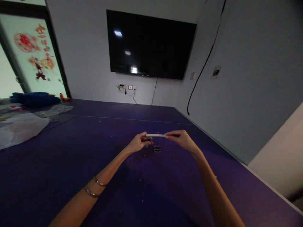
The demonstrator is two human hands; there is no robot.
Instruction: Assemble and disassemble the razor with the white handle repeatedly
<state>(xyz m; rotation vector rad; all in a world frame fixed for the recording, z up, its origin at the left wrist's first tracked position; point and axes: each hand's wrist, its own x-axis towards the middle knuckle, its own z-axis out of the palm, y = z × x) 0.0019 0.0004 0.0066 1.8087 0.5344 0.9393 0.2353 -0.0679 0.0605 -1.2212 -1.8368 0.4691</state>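
A thin, pale strip (156, 135) with a slight bow stretches between my two hands above the purple surface. My left hand (139, 142) pinches its left end, with the thumb and fingers closed. A small dark and metallic piece (150, 139) shows at the left fingers; whether the hand holds it too, I cannot tell. At the strip's right end, my right hand (181, 138) grips it between the thumb and straight fingers. Just below the strip lies a small dark item with clear edges (157, 148), too small to name.
The purple surface (99, 176) reaches to the walls. White plastic bags (21, 129) and dark blue cloth (35, 99) lie at the left, near a small orange object (62, 97). A black cable (205, 64) hangs along the right wall. A television (151, 45) is mounted ahead.
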